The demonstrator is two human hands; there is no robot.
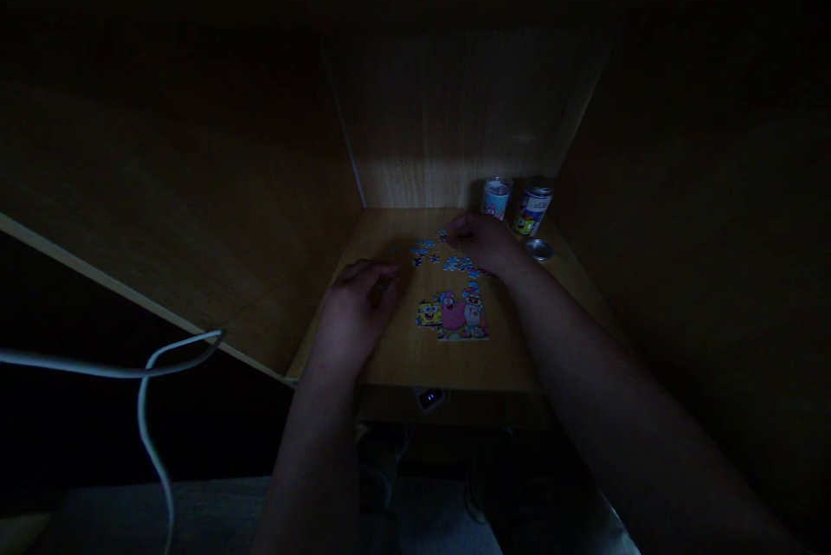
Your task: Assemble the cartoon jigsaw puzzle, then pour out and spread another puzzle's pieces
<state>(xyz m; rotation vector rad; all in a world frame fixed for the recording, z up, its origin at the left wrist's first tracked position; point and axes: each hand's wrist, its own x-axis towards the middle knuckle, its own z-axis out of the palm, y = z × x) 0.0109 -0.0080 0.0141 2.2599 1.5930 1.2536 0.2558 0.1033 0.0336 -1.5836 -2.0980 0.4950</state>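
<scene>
A partly joined jigsaw puzzle [460, 318] with cartoon figures lies on the wooden shelf, near its front edge. Several loose puzzle pieces [425, 248], mostly blue, are scattered behind it. My right hand [486, 240] reaches over the back right of these pieces, its fingers bent down and drawn together at a puzzle piece [442, 236]; the dim light partly hides the fingertips. My left hand [357, 302] is at the shelf's left side, fingers loosely curled and thumb apart, with nothing visible in it. It is left of the joined part.
Two cartoon-printed cans, an open one [497, 198] and a lidded one [533, 205], stand at the back right. A round metal lid [539, 250] lies before them. Wooden panels enclose the shelf [389, 364]. A white cable [146, 408] hangs at left; a lit device [430, 399] is below the front edge.
</scene>
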